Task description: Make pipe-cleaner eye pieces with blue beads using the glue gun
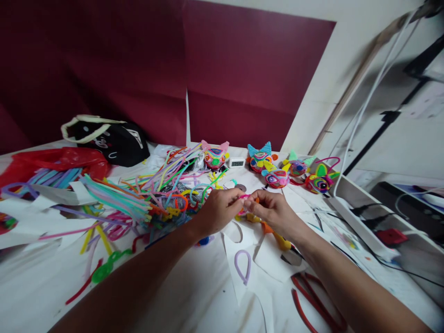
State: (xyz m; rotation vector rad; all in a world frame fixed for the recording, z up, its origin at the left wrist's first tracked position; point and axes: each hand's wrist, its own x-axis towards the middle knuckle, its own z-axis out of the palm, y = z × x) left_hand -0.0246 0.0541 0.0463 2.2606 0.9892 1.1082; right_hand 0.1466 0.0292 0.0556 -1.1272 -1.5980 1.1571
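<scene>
My left hand [218, 208] and my right hand [274, 210] meet over the middle of the table, fingers pinched together. Between their fingertips is a bright pink pipe cleaner [244, 197], its ends hidden by the fingers. Just under the hands, yellow and orange fuzzy parts show, mostly covered. A loop of lilac pipe cleaner [243, 267] lies on white paper nearer to me. Beside my right wrist rests a yellow-handled tool [282, 242], partly hidden, perhaps a glue gun.
A heap of coloured pipe cleaners [118, 196] spreads at left, near a red plastic bag [62, 159] and a black bag [121, 143]. Several colourful animal heads [215, 156] stand at the back, beside a small digital clock [237, 163]. A power strip [362, 229] with cables runs along the right.
</scene>
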